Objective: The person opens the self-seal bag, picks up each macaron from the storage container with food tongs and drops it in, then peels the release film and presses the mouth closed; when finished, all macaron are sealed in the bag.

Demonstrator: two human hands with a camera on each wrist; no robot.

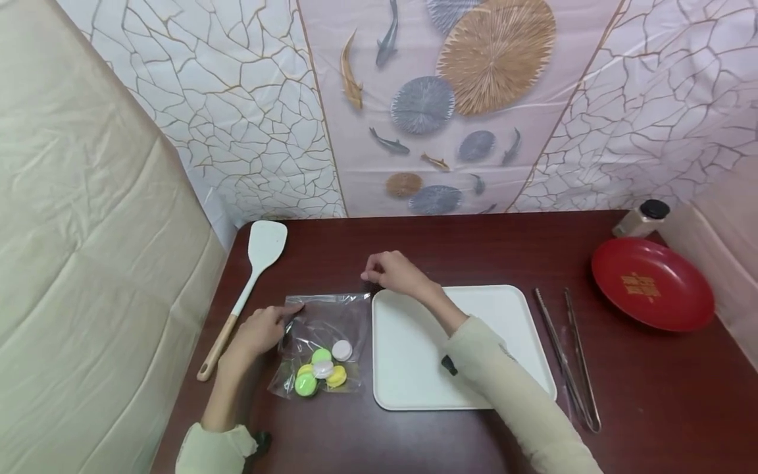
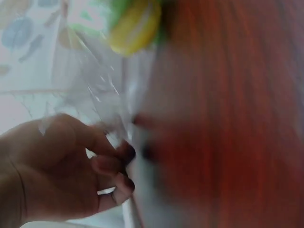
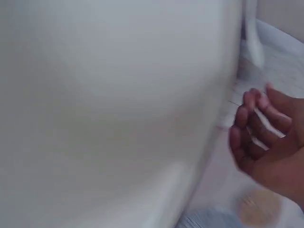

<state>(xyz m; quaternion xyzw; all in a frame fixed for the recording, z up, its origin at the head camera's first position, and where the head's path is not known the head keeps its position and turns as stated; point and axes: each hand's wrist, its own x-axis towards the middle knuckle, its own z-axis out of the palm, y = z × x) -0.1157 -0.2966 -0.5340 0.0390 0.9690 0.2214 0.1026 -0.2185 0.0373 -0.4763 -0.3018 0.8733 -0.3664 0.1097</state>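
Note:
A clear plastic bag (image 1: 331, 316) lies flat on the dark table, with several green, yellow and pale macarons (image 1: 306, 384) gathered in its lower part. My left hand (image 1: 259, 331) is at the bag's upper left corner, its extended index finger touching the film. In the left wrist view a yellow macaron (image 2: 137, 26) shows blurred through the plastic. Over the far left edge of a white tray (image 1: 408, 368) hovers my right hand (image 1: 393, 272). Its fingers hang loosely curled with nothing between them in the right wrist view.
Left of the bag lies a white spatula (image 1: 266, 243) with a wooden handle. Metal tongs (image 1: 583, 368) rest right of the tray. A red plate (image 1: 669, 289) and a black-lidded jar (image 1: 639, 220) sit at the far right. Cloth-covered walls enclose the table's back and sides.

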